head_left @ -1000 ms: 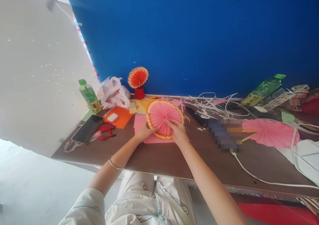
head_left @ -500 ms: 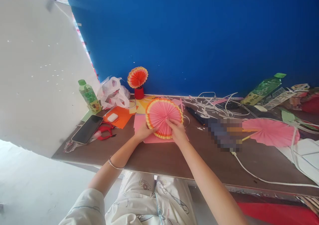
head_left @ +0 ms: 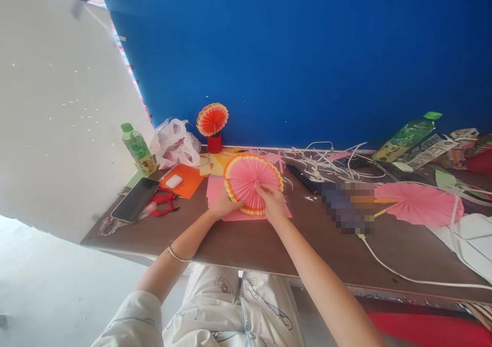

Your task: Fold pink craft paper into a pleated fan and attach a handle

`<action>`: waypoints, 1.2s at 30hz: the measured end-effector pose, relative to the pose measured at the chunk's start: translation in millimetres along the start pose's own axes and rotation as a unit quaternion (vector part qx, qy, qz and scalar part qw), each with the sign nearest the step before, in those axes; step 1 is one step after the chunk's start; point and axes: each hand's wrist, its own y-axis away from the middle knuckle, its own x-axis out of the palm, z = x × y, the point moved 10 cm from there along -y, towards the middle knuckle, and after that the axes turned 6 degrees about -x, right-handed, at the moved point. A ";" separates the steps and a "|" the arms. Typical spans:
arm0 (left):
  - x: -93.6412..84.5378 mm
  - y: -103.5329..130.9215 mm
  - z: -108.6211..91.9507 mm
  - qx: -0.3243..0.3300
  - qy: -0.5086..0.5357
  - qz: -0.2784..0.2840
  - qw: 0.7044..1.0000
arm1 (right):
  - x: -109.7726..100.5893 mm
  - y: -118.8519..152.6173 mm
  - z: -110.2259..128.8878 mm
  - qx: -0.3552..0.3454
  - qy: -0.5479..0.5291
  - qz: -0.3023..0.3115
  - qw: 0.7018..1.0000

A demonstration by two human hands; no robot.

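Two hands hold one pink pleated rosette [head_left: 249, 175] in the head view, raised a little, it seems, over pink sheets [head_left: 215, 185] that show around its lower edge. The left hand [head_left: 223, 205] grips the lower-left rim, thumb in front; the right hand [head_left: 273, 201] pinches near the rosette's centre, its thumb pressed on the pleats. The fingers behind the paper are hidden, but both grips look closed on it.

Little has changed over the last second. Compared with half a second ago, the rosette's top edge sits slightly lower and its orange band shows a bit more at the upper left, while both hands keep almost the same places. I read this as a small tilt or a steadying of the folds, with the work still at the rosette's middle and rim; nothing has been released.

Around the rosette, the other things look unmoved. Beyond it to the left, a smaller red rosette [head_left: 212, 120] stands on a red base [head_left: 214, 143]. Left of it are orange paper [head_left: 191, 179], a white case [head_left: 174, 181] and a phone [head_left: 135, 199]. Far to its right, a pink fan [head_left: 426, 202] lies on the table [head_left: 246, 244].
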 end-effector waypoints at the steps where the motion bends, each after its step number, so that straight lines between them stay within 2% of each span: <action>1: -0.9 -0.4 0.8 0.000 -0.005 -0.001 1.000 | 0.6 0.1 0.7 -0.001 0.005 0.005 1.000; 5: -6.3 -3.8 9.9 -0.026 -0.004 0.001 1.000 | -3.3 -0.4 6.8 -0.011 0.090 0.009 0.996; 8: -6.9 -6.6 15.9 -0.041 0.027 0.022 0.999 | -6.0 -1.4 18.1 -0.038 0.200 0.014 0.979; 10: -6.4 -7.9 17.8 -0.045 0.053 0.034 0.997 | -4.9 -1.4 25.9 -0.060 0.235 0.022 0.970; 14: -7.8 -8.6 18.9 -0.051 0.051 0.027 0.997 | -1.1 -0.5 30.8 -0.074 0.234 0.035 0.969; 24: -13.7 -7.5 19.1 -0.062 -0.050 -0.033 0.996 | -1.0 -3.6 15.8 -0.054 0.199 0.048 0.977; 30: -12.8 -8.2 21.6 -0.056 -0.026 -0.028 0.998 | -0.5 -2.5 14.3 -0.046 0.183 0.055 0.981; 36: -7.7 -5.1 16.5 -0.055 0.012 0.001 0.998 | 0.4 -1.8 12.2 -0.038 0.149 0.060 0.986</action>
